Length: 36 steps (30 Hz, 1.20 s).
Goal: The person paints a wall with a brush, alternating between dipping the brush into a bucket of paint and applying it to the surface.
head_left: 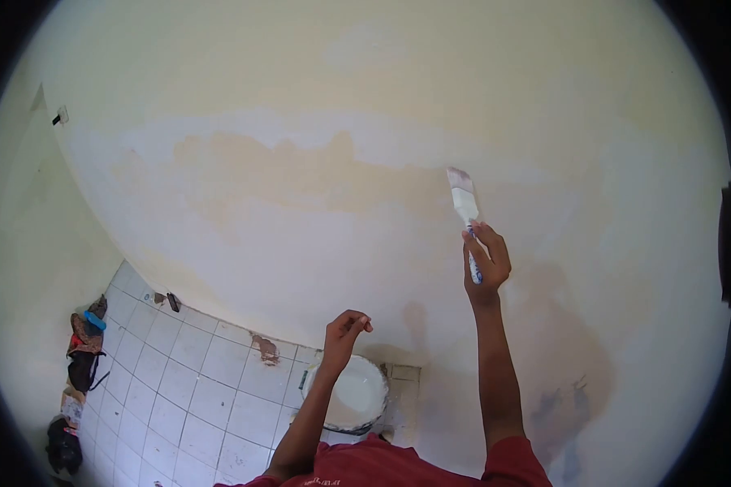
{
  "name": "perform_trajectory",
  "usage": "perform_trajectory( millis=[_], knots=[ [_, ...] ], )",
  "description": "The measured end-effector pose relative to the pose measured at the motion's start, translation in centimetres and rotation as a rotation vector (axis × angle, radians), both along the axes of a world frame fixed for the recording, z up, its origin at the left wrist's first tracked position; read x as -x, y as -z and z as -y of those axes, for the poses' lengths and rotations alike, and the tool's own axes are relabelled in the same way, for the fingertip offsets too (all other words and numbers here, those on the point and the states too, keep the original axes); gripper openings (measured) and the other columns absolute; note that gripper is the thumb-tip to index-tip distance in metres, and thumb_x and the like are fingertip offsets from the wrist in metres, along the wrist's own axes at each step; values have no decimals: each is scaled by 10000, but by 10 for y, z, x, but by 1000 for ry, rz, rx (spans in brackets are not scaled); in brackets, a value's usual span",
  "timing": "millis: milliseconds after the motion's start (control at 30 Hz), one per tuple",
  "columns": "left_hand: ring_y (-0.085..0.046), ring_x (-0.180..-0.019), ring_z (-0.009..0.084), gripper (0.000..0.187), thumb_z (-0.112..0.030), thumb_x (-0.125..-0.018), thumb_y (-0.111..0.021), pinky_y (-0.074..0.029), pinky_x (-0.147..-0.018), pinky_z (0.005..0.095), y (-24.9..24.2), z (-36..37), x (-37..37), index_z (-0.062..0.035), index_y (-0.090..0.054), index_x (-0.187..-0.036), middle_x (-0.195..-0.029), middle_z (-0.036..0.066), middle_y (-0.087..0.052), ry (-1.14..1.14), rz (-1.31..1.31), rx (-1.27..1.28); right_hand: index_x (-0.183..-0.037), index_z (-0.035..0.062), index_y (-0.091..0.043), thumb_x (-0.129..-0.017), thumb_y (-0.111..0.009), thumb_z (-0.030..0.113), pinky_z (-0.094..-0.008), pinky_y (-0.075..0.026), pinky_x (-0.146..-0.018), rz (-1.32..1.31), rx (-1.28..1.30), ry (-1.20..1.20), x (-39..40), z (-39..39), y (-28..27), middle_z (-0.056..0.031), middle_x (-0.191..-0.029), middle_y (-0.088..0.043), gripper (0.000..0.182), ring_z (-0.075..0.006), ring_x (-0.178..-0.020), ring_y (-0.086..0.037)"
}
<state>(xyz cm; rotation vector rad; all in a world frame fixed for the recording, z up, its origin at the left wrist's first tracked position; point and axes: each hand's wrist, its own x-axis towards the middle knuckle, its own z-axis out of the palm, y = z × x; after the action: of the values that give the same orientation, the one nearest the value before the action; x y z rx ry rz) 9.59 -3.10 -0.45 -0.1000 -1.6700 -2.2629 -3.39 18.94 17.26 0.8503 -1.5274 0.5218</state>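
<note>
My right hand [487, 258] is closed round the handle of a paintbrush [464, 203], whose bristles point up and lie against or very near the wall [300, 235]. White paint covers the brush's lower part. Patches of yellowish and whiter colour mark the wall around it. My left hand [346, 334] is held with curled fingers, in front of the wall's lower part and just above a round bucket [357, 394] of white paint; whether anything small is between those fingers cannot be made out.
White floor tiles [207, 381] spread at the lower left. Bags and cloths [84, 353] lie along the left wall, with a black bag [63, 446] below them. A small dark object [174, 302] rests by the wall's base. A dark fixture [729, 243] is at the right edge.
</note>
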Motion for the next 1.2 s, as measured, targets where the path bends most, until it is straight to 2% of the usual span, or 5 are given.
perform_trajectory(
  millis=[267,633,800,933,1200],
  knots=[
    [-594,-758,112,175,-150,-1015,-563,-479,-727,280,-12,75,-4,-9,-626,-932,-791,32,-623,24,-49,-5,-933,38,-716,-734,-745,-34,-391,-567,-784,485,-198,41,-4,33,76,-137,-972,-696,213,-308,-916,-679],
    [-581,-712,104,170,-129,-1014,-554,-480,-705,266,6,146,1,-7,-617,-914,-746,32,-593,113,-51,-71,-983,52,-724,-755,-747,-53,-386,-564,-783,121,-120,179,-6,74,-22,-128,-1002,-701,252,-315,-936,-681],
    [-476,-600,78,276,-192,-1029,-538,-402,-584,247,14,168,5,-43,-567,-798,-649,-4,-500,143,-2,-44,-985,54,-744,-774,-746,-72,-389,-569,-851,113,95,194,-7,91,44,-133,-1022,-701,246,-305,-974,-686],
    [-314,-526,51,457,-326,-1060,-462,-250,-492,245,11,171,4,-86,-473,-671,-572,-39,-381,177,75,-64,-980,40,-729,-779,-722,-76,-401,-569,-878,217,2,242,-2,91,77,-142,-999,-700,232,-316,-995,-689],
    [-304,-479,79,565,-458,-1064,-360,-219,-471,269,15,133,4,-109,-443,-627,-532,-27,-360,210,45,-98,-990,42,-712,-746,-707,-32,-433,-565,-889,419,-270,168,-9,57,118,-141,-1076,-683,255,-350,-1035,-666]
  ],
)
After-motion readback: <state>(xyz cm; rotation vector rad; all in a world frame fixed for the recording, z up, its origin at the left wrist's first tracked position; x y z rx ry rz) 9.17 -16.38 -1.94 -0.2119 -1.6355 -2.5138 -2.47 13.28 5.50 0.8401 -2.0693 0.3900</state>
